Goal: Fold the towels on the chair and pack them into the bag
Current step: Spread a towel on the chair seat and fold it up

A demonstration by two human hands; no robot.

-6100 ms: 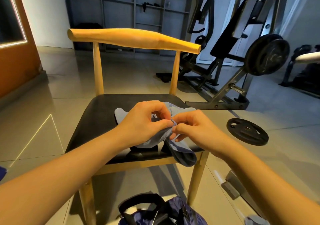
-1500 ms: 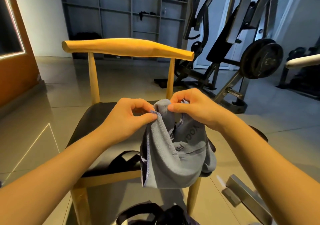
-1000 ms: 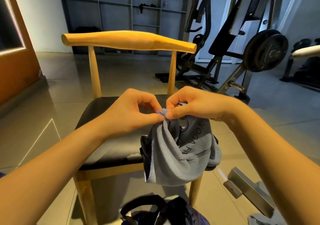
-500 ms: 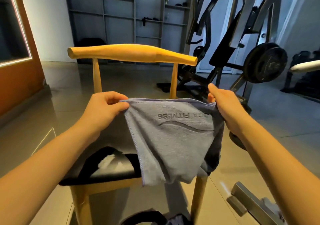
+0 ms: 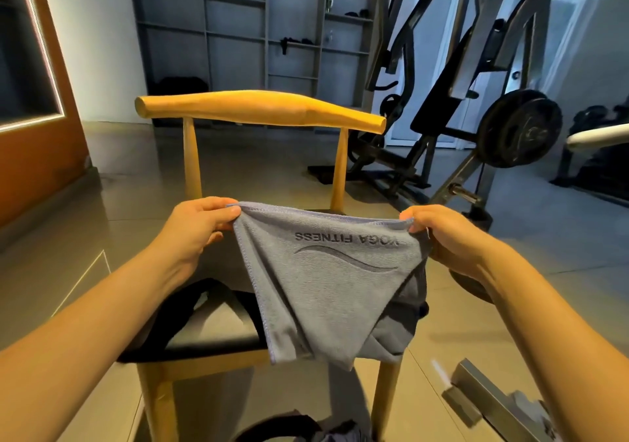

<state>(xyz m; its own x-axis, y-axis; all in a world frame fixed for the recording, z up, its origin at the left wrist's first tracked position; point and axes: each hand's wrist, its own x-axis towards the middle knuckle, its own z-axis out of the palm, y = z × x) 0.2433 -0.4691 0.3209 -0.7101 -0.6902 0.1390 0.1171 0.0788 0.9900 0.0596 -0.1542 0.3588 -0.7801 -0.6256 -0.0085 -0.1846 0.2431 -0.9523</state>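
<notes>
Above the chair (image 5: 258, 111), the towel (image 5: 326, 292) hangs between left hand (image 5: 200, 227) and right hand (image 5: 449, 237), corners pinched.

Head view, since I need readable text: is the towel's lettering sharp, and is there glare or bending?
In the head view the lettering on the towel is sharp but upside down; the light strip at left glares; the floor has a sheen; the wide lens leans the gym machine inward.

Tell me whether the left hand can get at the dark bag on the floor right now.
Probably not freely: the left hand is pinching a top corner of the grey YOGA FITNESS towel, and the dark bag lies low at the foot of the wooden chair.
</notes>
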